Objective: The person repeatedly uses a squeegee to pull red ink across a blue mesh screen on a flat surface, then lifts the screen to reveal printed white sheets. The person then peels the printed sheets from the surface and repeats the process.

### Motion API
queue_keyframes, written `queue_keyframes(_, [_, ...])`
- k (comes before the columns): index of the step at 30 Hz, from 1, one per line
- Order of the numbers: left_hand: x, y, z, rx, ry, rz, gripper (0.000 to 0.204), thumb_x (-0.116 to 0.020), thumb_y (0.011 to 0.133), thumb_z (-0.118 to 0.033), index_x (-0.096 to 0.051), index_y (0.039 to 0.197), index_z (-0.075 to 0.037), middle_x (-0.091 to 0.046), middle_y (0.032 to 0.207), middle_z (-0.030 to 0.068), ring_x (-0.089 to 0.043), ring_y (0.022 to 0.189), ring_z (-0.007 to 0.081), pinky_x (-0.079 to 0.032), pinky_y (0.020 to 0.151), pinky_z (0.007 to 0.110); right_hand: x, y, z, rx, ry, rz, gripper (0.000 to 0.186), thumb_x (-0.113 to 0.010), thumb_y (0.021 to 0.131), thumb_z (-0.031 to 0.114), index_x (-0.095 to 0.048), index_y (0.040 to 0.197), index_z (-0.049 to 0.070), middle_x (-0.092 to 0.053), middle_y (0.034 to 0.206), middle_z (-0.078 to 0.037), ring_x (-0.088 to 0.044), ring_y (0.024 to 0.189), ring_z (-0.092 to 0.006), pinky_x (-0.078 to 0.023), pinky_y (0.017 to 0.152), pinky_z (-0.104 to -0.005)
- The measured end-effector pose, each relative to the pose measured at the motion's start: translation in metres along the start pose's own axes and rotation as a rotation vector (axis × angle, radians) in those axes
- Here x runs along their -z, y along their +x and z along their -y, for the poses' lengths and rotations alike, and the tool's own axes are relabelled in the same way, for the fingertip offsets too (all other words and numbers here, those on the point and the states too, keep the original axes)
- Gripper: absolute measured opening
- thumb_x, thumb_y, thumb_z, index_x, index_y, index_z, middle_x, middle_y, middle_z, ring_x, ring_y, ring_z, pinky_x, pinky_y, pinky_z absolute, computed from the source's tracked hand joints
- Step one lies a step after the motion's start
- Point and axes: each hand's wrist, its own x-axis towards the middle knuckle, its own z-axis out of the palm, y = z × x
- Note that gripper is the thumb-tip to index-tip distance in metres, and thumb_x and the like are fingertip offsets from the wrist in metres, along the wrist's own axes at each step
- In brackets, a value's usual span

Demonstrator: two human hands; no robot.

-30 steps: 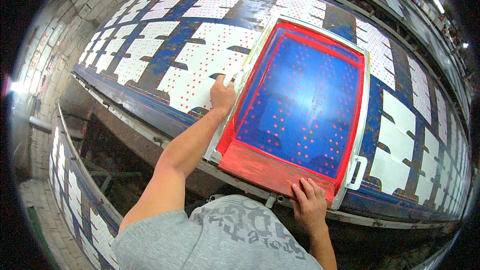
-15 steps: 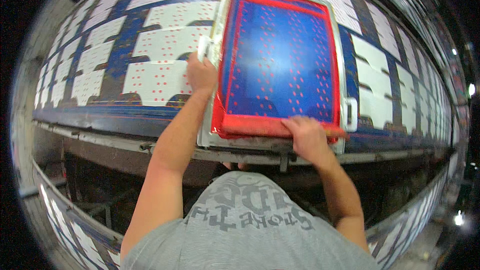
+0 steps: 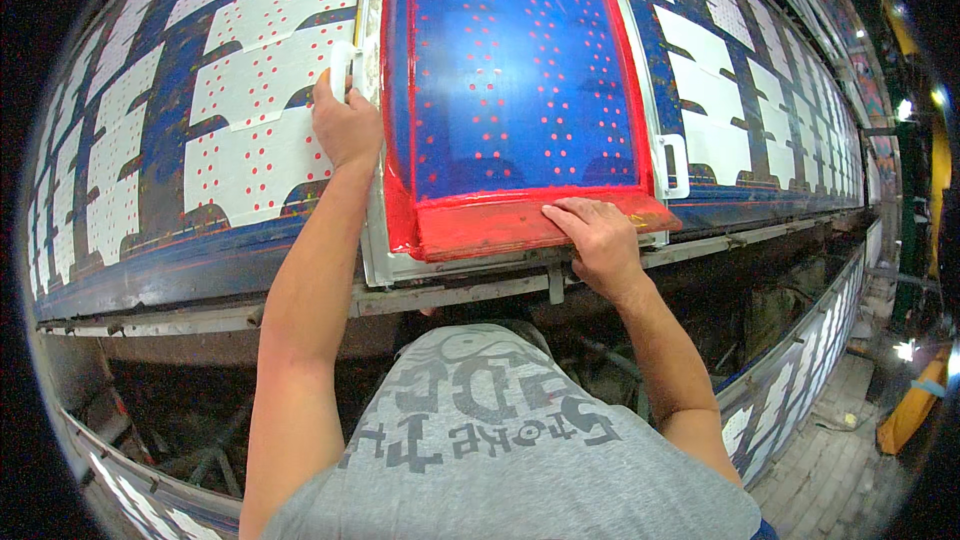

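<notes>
The left hand [image 3: 347,125] is pinching the white handle [image 3: 342,62] on the left side of a pale frame [image 3: 376,230], with its fingers curled around it. The right hand [image 3: 603,245] is holding a long red board [image 3: 490,228]: its fingers are pressed close together over the upper face, and the thumb is near the lower edge, partly hidden. This board lies across the near end of the frame, along the person's side of the counter [image 3: 200,255]. Inside the frame there is a blue mesh [image 3: 520,70] with red dots, and it has a red border. A second white handle [image 3: 676,166], which no hand touches, is on the right side of the frame.

To the left, the white sheets with red dots [image 3: 262,75] lie flat on the counter, in rows. To the right, near the frame, lie plain white sheets [image 3: 715,105]. The person wears a grey shirt [image 3: 480,480].
</notes>
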Motion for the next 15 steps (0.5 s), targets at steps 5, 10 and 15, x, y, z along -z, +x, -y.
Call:
queue_keyframes(5, [0.001,0.0,0.0,-0.003,-0.006,0.01,0.051,-0.067,0.096,-0.003,-0.062,0.146,-0.001,-0.077,0.125,0.021,-0.073,0.119,0.043,-0.055,0.106,0.052,-0.017,0.048,-0.036,0.053,-0.056,-0.106,0.049,-0.07,0.08,-0.004,-0.078,0.126,0.008,-0.077,0.12,-0.012,-0.075,0.109,-0.0335,-0.058,0.094,-0.0478])
queue_keyframes(10, [0.003,0.001,-0.001,0.015,-0.025,0.026,0.049,-0.068,0.097,-0.005,-0.063,0.146,0.002,-0.075,0.131,0.0228,-0.074,0.123,0.04,-0.056,0.108,0.047,-0.024,0.134,-0.096,0.109,-0.09,-0.124,0.046,-0.07,0.083,-0.004,-0.079,0.125,0.01,-0.077,0.116,-0.011,-0.075,0.107,-0.0334,-0.059,0.093,-0.0465])
queue_keyframes(15, [0.003,0.001,-0.005,0.029,-0.001,0.029,0.046,-0.068,0.098,-0.003,-0.063,0.144,0.003,-0.076,0.128,0.02,-0.075,0.119,0.0351,-0.057,0.106,0.044,-0.03,0.239,-0.165,0.087,-0.149,-0.073,0.041,-0.073,0.087,0.005,-0.079,0.127,0.015,-0.078,0.114,-0.015,-0.077,0.105,-0.0364,-0.062,0.092,-0.0513])
